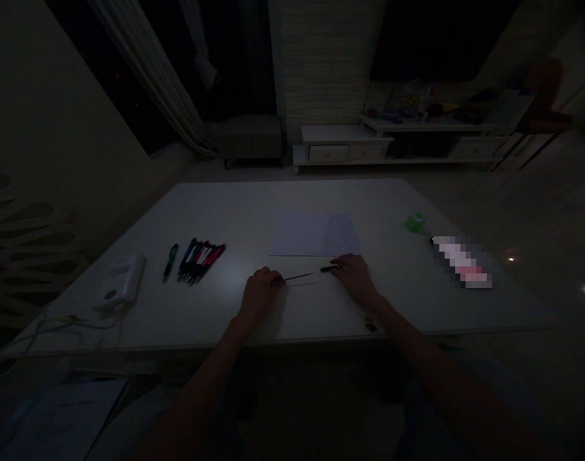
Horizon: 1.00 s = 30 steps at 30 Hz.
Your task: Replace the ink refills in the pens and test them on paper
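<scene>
Over the near middle of the white table (215,205), my left hand (260,296) is closed on a thin dark stick like a pen refill (299,276), which points right. My right hand (357,280) pinches a short dark pen barrel (327,269), its end facing the stick. A small gap separates the two pieces. Beyond both hands lies a sheet of paper (296,234) with handwriting on its right part. A bunch of pens (200,259) in several colours rests to the left, with a single dark pen (170,262) beside it.
A white box with a cable (122,282) stands at the table's left. On the right are a small green container (414,221) and a blurred-out flat object (462,262). A small dark item (370,324) lies by my right forearm. The room is dim.
</scene>
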### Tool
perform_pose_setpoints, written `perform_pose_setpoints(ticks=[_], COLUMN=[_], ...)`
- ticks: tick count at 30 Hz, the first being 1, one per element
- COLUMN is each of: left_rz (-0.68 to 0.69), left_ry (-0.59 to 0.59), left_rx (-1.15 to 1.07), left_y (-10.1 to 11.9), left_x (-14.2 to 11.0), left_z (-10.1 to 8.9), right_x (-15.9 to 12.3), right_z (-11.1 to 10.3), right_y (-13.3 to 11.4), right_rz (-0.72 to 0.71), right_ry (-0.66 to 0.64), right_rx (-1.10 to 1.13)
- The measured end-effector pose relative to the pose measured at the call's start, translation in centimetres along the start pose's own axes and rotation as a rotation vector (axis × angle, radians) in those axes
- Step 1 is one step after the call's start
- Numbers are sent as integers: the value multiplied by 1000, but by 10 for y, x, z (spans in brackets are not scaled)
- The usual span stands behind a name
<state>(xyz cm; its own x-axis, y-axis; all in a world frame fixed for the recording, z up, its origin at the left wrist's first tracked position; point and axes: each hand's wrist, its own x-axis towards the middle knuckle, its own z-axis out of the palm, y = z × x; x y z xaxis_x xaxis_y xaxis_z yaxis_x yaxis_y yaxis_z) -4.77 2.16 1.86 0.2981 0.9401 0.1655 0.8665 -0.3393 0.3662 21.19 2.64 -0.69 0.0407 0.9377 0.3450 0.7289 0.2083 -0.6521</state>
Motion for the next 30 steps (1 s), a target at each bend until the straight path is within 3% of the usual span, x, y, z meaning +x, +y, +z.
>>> perform_pose_setpoints(ticks=[5,9,16,25,30], left_rz=[56,88,44,115,156], left_ry=[-39,-53,-24,-66,-61], left_rx=[-23,-26,-31,-88,-116], left_y=[13,20,15,33,39], left_x=[1,2,1,8,15], left_z=[6,8,7,17,28], right_x=[-10,-18,-15,-16,-23], right_z=[9,10,0,-18,-25], right_y=[-23,-23,5,17,23], right_rz=[-175,-230,-62,43,28], right_ry=[-78,-106,25,48,46], right_rx=[39,61,12,16,0])
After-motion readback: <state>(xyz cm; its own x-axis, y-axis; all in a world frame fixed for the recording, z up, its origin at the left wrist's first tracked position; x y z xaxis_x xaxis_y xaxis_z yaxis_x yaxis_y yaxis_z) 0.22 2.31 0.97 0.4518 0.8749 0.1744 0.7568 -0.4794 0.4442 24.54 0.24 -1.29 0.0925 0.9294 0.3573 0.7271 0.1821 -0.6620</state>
